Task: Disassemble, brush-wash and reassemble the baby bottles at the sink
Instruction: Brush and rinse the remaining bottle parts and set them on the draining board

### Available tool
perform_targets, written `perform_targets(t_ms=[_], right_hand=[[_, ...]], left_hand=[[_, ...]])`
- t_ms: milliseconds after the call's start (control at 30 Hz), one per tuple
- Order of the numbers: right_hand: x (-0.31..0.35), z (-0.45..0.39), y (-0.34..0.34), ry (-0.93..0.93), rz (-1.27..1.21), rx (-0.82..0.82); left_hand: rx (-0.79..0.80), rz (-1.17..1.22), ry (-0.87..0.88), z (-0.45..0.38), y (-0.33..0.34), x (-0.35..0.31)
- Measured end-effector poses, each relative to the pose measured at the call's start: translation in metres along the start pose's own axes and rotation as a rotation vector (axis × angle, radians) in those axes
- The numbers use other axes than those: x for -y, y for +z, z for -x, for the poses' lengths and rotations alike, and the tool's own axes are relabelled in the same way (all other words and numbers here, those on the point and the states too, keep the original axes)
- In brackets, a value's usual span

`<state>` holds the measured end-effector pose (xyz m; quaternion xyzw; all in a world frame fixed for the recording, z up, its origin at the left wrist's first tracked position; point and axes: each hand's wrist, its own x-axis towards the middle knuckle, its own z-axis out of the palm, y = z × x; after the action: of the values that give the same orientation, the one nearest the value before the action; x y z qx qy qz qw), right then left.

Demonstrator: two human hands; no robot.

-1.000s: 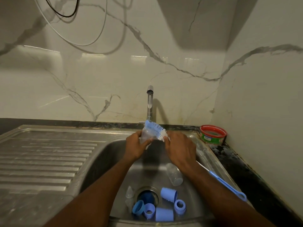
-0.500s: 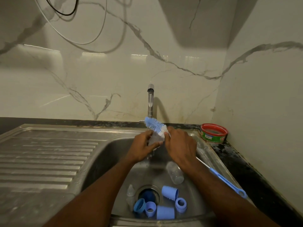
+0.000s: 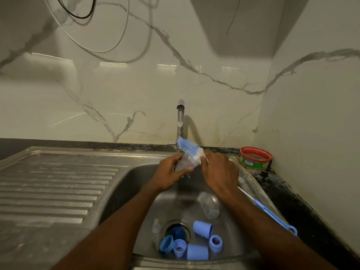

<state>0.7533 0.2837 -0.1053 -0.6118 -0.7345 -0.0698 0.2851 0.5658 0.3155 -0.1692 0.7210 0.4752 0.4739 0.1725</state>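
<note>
My left hand [image 3: 169, 176] grips a clear baby bottle body [image 3: 186, 162] over the steel sink [image 3: 136, 180], below the tap [image 3: 180, 121]. My right hand [image 3: 220, 172] holds a long bottle brush; its blue and white bristle head [image 3: 190, 148] lies across the bottle's top, and its blue handle [image 3: 272, 215] runs back past my right forearm. On the sink floor lie another clear bottle [image 3: 209, 205], a clear teat [image 3: 156, 226], blue caps [image 3: 202, 228] and blue collar rings [image 3: 215, 243] around the drain [image 3: 177, 230].
A ribbed steel draining board [image 3: 50, 191] spreads to the left. At the back right corner a red-rimmed green tub [image 3: 255, 158] sits on the dark counter [image 3: 292, 201]. Marble walls close in behind and to the right. Cables [image 3: 109, 49] hang on the back wall.
Both hands, with the bottle and brush, have shifted slightly right under the tap. The brush head has moved from in front of the bottle to across its top.
</note>
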Motion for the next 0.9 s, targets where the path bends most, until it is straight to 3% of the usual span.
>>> perform_targets(t_ms=[133,333,433,500,600,700,767,900], right_hand=[[-0.002,0.007,0.003,-0.024,-0.017,0.006],[0.002,-0.001,0.006,-0.019,-0.039,0.01],[0.001,-0.002,0.001,-0.014,-0.022,0.018],[0.0,-0.003,-0.007,-0.021,-0.002,-0.009],[0.001,-0.002,-0.017,-0.097,0.021,-0.058],[0.0,0.007,-0.01,-0.253,0.049,0.066],[-0.003,0.006,-0.008,-0.235,0.07,0.125],[-0.005,0.0,-0.007,-0.161,0.025,0.107]], left_hand=[[-0.239,0.061,-0.274,-0.002,-0.005,0.003],[0.094,0.141,-0.121,0.007,0.0,-0.011],[-0.027,0.185,-0.198,0.008,0.002,-0.019],[-0.109,0.339,-0.315,0.008,-0.002,-0.026],[-0.116,0.491,-0.419,0.009,-0.009,-0.033],[0.023,0.553,-0.363,0.016,-0.009,-0.032],[0.064,0.508,-0.326,0.018,-0.007,-0.029],[-0.083,0.367,-0.331,0.018,-0.005,-0.025]])
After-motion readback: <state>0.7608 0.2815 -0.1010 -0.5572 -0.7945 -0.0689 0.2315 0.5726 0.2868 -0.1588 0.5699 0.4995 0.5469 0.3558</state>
